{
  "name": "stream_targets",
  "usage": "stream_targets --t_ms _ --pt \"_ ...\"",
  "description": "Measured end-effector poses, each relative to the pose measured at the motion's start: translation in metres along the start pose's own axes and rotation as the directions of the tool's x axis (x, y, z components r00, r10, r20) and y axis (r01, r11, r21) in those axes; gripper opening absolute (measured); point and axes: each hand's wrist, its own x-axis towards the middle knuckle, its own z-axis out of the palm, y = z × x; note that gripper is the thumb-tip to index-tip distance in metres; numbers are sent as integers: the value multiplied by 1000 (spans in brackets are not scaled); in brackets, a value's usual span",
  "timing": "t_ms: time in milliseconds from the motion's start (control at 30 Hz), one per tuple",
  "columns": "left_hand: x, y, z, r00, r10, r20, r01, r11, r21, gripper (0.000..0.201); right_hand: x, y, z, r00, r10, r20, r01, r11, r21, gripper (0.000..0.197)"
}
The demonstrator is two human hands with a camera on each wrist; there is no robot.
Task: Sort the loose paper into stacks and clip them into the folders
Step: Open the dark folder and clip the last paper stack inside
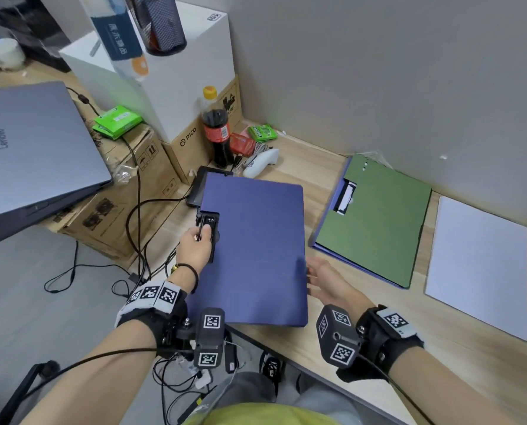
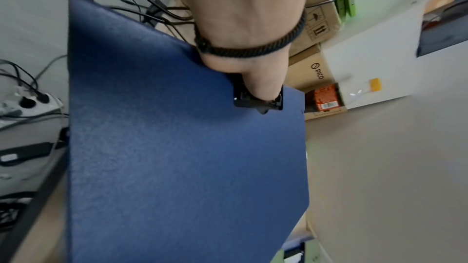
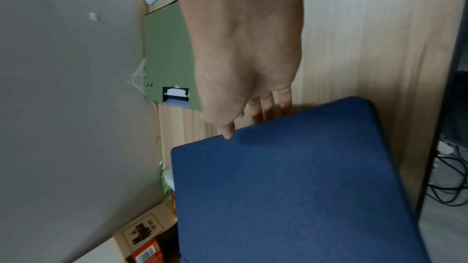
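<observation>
At the near left of the wooden surface [image 1: 290, 167], a closed blue folder [image 1: 256, 250] was held partly over the edge. The left hand [image 1: 194, 245] was curled about its black clip [image 1: 208, 227], thumb pressed on top. The right hand [image 1: 326, 279] was at the folder's right edge, fingers straight and loosely spread, gripping nothing. The step was judged to be the handling of the blue folder ahead of filing; the cover would need opening and the clip lifting. A green folder [image 1: 375, 222] lay closed to the right, and beside it a stack of white paper [image 1: 477, 265], unclipped. A grey wall [image 1: 379, 72] was noted behind; boxes, a cola bottle [image 1: 214, 127] and a laptop [image 1: 32, 148] stood left.
</observation>
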Motion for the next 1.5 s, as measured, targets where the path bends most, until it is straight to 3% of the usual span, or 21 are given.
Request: stream_targets --t_ms 133,267,333,433,500,600,667,800,900,1000,1133,1267,1367,1433,1500 --pt "0 29 15 999 48 11 -46 989 -137 39 -24 -31 -6 992 -94 86 78 981 179 39" --pt "-8 50 59 979 112 170 -87 985 -148 31 -57 -49 -32 988 -148 35 127 927 353 52" --pt "-16 61 88 948 114 298 -89 991 -98 34 -74 -51 -48 987 -162 10 142 890 434 57" --pt "-45 86 125 861 99 499 -92 995 -38 42 -97 -52 -75 981 -164 -100 192 863 468 61" --pt "-65 105 143 775 135 618 -147 989 -33 44 -111 -50 -94 968 -173 -180 237 863 447 63" --pt "-88 127 165 649 159 744 -236 972 -2 71 -125 -44 -120 940 -240 -241 326 839 436 60" --pt "-100 136 178 588 175 790 -331 943 37 76 -130 -40 -128 921 -297 -254 384 809 446 57" --pt "-132 149 193 382 123 916 -399 916 43 69 -125 -28 -126 918 -355 -177 396 848 352 44" --pt "-150 159 194 333 95 938 -421 905 58 79 -118 -16 -122 910 -370 -187 412 856 312 42" --pt "-151 160 196 333 101 938 -408 912 47 85 -117 -19 -121 912 -365 -189 409 850 332 43" --pt "-150 164 192 374 146 916 -388 922 12 79 -109 -28 -123 902 -385 -194 429 849 308 48" --pt "-136 167 182 380 147 913 -355 935 -3 91 -100 -39 -122 895 -369 -250 427 872 241 71" --pt "-126 173 166 406 181 896 -302 952 -55 72 -93 -44 -124 885 -365 -291 429 881 201 62" --pt "-114 178 153 458 185 869 -303 952 -43 52 -89 -42 -130 883 -325 -339 405 893 197 59" --pt "-95 178 140 507 167 846 -279 960 -21 44 -85 -37 -141 877 -244 -415 363 901 238 53"
